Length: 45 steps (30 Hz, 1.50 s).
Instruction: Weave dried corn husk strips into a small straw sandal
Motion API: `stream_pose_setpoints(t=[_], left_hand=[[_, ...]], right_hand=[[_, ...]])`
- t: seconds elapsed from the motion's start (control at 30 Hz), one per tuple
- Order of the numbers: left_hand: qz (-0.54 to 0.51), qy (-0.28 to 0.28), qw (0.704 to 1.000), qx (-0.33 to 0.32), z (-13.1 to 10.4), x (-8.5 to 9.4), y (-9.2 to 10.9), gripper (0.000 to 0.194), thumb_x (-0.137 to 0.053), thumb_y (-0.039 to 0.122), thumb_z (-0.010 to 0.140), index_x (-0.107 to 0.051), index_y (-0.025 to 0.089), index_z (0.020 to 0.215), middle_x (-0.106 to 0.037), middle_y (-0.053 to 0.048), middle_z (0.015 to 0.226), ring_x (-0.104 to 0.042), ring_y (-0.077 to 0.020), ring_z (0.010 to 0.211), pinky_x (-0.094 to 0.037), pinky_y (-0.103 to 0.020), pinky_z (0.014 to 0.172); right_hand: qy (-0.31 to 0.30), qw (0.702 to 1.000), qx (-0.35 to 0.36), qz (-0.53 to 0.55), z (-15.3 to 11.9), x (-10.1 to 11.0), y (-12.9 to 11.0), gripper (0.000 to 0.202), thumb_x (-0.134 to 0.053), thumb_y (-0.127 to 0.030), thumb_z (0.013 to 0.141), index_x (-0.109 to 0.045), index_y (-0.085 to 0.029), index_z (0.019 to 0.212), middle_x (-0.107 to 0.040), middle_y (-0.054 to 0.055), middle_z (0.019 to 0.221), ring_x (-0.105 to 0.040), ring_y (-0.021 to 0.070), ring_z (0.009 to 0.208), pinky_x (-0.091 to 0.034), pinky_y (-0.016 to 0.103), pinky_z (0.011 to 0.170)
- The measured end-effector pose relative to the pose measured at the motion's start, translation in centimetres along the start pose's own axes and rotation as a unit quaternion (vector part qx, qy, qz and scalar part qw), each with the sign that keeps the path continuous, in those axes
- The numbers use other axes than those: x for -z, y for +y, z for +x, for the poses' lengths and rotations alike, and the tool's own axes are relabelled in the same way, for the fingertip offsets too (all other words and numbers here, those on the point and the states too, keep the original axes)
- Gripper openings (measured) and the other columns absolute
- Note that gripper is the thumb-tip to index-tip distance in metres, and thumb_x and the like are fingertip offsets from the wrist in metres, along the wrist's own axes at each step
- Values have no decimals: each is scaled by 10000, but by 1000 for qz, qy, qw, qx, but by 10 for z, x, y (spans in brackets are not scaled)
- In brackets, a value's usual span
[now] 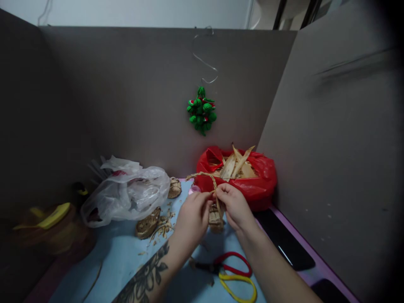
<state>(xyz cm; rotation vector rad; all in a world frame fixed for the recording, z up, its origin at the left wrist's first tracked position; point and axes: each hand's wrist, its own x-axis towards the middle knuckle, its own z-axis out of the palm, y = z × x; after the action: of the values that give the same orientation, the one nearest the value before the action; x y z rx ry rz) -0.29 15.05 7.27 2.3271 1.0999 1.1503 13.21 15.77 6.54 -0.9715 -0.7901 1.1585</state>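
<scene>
- Left hand (193, 211) and right hand (234, 204): fingertips pinched braided strand (202, 173).
- Scissors (219, 268) lay nearer than both hands.
- Red bag (254, 189) of dry strips (241, 162) sat far right.

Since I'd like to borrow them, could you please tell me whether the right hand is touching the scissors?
Apart. The head view shows a plain gap of blue surface between the right hand and the scissors, which lie nearer the wearer.

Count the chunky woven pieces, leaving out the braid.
3: one woven piece beside the scraps, a second woven piece right of the clear bag, a third woven piece between the left hand and right hand. Others may be hidden.
</scene>
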Motion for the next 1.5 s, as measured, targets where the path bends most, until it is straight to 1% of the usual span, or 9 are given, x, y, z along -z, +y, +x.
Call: stream_pose_setpoints(t=[0.1, 0.27, 0.53, 1.03, 1.23, 1.3, 1.37, 1.43, 1.5], left_hand=[[-38, 41, 998, 33, 4, -2, -8, 220, -504, 204, 838, -607, 168, 1030, -643, -83, 1035, -568, -196, 986, -437, -314, 875], [-120, -31, 988, 96, 8, -5, -20, 135, -515, 234, 818, -632, 169, 801, -638, -12, 745, -555, -142, 682, -424, -236, 632], [-135, -57, 984, 104, 13, 2, -23, 117, -541, 220, 766, -579, 165, 670, -574, -3, 658, -491, -135, 633, -364, -234, 605], [-225, -85, 963, 122, 16, 0, -26, 196, -431, 277, 836, -455, 180, 667, -461, 31, 618, -423, -116, 594, -346, -222, 561], [-141, 7, 980, 138, 14, -3, -28, 176, -455, 267, 822, -461, 186, 666, -464, 37, 613, -423, -115, 584, -337, -227, 571], [-188, 22, 968, 166, 14, -4, -31, 183, -479, 298, 808, -470, 183, 666, -464, 38, 611, -427, -110, 572, -340, -223, 554], [-291, 12, 933, 212, 15, -5, -34, 221, -514, 351, 782, -460, 180, 653, -454, 45, 593, -423, -99, 538, -345, -215, 526], [-376, 1, 893, 246, 17, -4, -37, 262, -561, 387, 741, -446, 175, 638, -441, 54, 573, -408, -83, 505, -342, -204, 502], [-405, 10, 878, 254, 18, -2, -41, 279, -599, 386, 709, -445, 168, 628, -435, 59, 565, -398, -71, 496, -335, -194, 492]], right_hand=[[-57, 994, 1, -94, -2, 2, -2, 257, -689, -363, 635, -515, -174, 644, -528, -37, 549, -432, 88, 500, -324, 208, 481], [-98, 973, 29, -208, -2, 2, 0, 210, -637, -344, 668, -527, -166, 641, -493, -34, 567, -434, 100, 534, -347, 217, 499], [-92, 938, 106, -319, 0, 2, 3, 92, -529, -255, 713, -508, -188, 654, -504, -27, 608, -471, 130, 601, -380, 240, 568], [-126, 958, 55, -252, 0, 1, -3, 129, -558, -295, 724, -518, -179, 680, -512, -36, 591, -470, 109, 555, -371, 224, 524], [-101, 951, 72, -283, -7, -2, -5, 115, -590, -277, 722, -568, -171, 686, -578, -10, 615, -513, 124, 568, -395, 237, 544], [-72, 928, 128, -343, -14, -9, 0, 104, -576, -248, 753, -595, -179, 677, -609, 7, 634, -539, 143, 606, -408, 255, 585], [-52, 879, 211, -425, -21, -16, 7, 122, -547, -204, 790, -628, -192, 698, -635, 31, 690, -559, 169, 684, -415, 281, 660], [-53, 825, 276, -490, -25, -21, 13, 173, -501, -167, 825, -655, -198, 750, -644, 58, 745, -558, 194, 756, -410, 310, 724], [-81, 799, 297, -517, -26, -21, 14, 192, -486, -145, 831, -671, -194, 816, -652, 79, 802, -554, 209, 803, -410, 330, 762]])
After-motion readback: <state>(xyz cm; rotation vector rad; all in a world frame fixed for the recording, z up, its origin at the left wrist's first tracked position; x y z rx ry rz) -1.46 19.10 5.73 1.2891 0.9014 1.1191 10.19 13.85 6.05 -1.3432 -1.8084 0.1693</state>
